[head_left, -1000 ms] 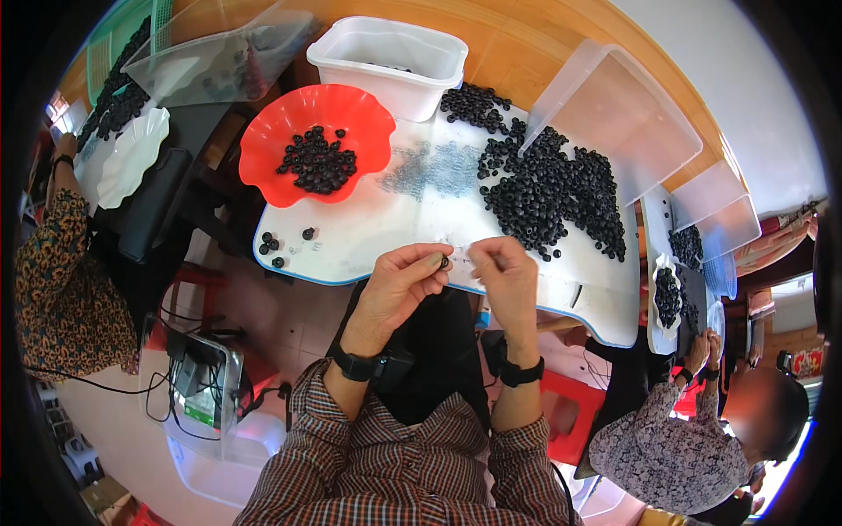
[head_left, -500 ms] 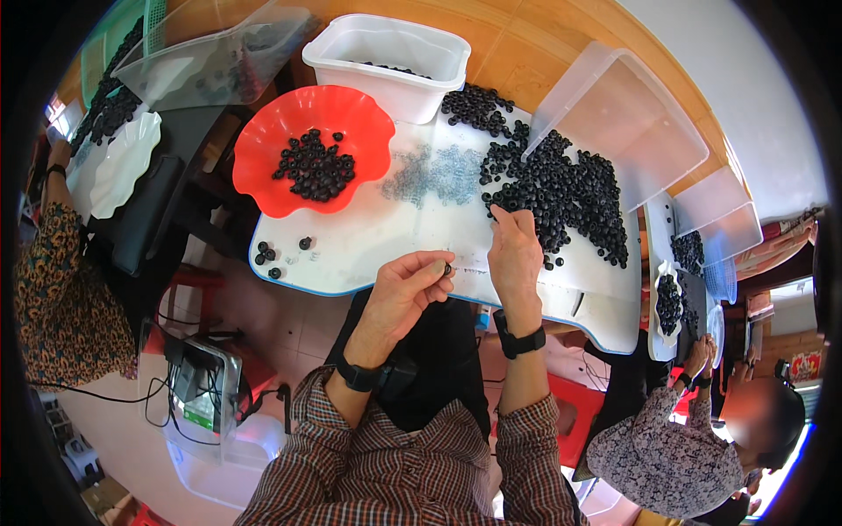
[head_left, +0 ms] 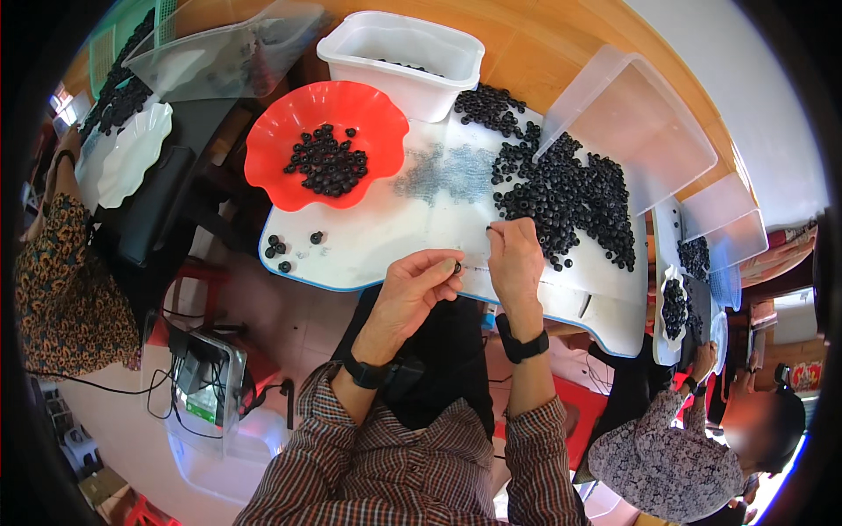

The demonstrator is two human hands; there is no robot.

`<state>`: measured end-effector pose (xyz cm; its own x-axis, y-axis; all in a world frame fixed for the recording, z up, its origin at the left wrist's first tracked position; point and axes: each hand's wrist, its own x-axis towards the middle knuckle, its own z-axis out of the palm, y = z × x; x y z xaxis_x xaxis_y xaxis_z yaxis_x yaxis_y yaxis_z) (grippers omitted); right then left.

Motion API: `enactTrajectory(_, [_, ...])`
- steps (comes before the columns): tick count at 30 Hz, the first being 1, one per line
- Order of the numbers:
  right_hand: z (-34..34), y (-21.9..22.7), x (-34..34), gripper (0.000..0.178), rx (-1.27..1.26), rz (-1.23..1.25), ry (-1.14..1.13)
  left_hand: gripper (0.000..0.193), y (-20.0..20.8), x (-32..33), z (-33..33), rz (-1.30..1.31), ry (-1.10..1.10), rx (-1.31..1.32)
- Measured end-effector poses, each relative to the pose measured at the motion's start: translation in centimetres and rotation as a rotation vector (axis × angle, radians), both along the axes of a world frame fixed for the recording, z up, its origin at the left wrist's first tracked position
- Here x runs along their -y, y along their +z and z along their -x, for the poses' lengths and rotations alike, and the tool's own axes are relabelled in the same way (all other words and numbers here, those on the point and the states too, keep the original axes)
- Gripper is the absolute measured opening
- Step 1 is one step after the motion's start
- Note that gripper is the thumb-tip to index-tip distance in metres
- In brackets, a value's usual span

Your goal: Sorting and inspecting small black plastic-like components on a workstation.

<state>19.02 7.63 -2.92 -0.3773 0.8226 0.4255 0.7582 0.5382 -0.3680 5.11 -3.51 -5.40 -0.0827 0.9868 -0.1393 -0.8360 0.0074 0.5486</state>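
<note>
My left hand (head_left: 414, 287) is closed in a pinch on a small black round piece (head_left: 457, 267) with a hole, above the near edge of the white table (head_left: 377, 241). My right hand (head_left: 517, 263) is just to its right, thumb and forefinger pressed together. A tiny dark piece (head_left: 489, 229) shows at those fingertips. Beyond them spreads a heap of similar black round pieces (head_left: 561, 197). A thin patch of small clear bits (head_left: 447, 174) lies left of the heap.
A red wavy-edged bowl (head_left: 272, 140) with black pieces stands at left. Behind it is a white tub (head_left: 399, 83). A clear bin (head_left: 627, 123) leans beside the heap. Several loose pieces (head_left: 276, 247) lie at the left corner. Other people (head_left: 667, 456) sit on both sides.
My right hand has drawn back slightly from the heap's edge, and its fingers have come together on a tiny dark piece. The left hand keeps its pinch. The view has shifted slightly.
</note>
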Motion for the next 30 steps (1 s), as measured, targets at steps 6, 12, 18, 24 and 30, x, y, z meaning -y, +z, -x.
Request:
enactTrajectory(6, [-1.2,-0.1,0.7,0.011,-0.065,0.083,0.017,0.023,-0.1,0.0,0.0,0.018,-0.009,0.005])
enactTrajectory(12, [-0.8,-0.4,0.6,0.012,-0.127,0.075,0.034,0.024,0.2,0.0,-0.1,0.025,-0.012,-0.003])
enactTrajectory(18, [-0.2,-0.3,0.8,0.013,-0.018,0.041,0.007,0.024,0.3,-0.1,-0.2,0.031,-0.004,0.010])
enactTrajectory(24, [-0.3,-0.4,1.1,0.013,-0.020,0.059,-0.018,0.024,0.3,-0.1,-0.2,0.020,0.009,0.025])
enactTrajectory(30, [-1.0,-0.3,2.5,0.014,-0.144,-0.029,0.080,0.024,0.6,0.1,-0.3,0.011,0.016,0.069])
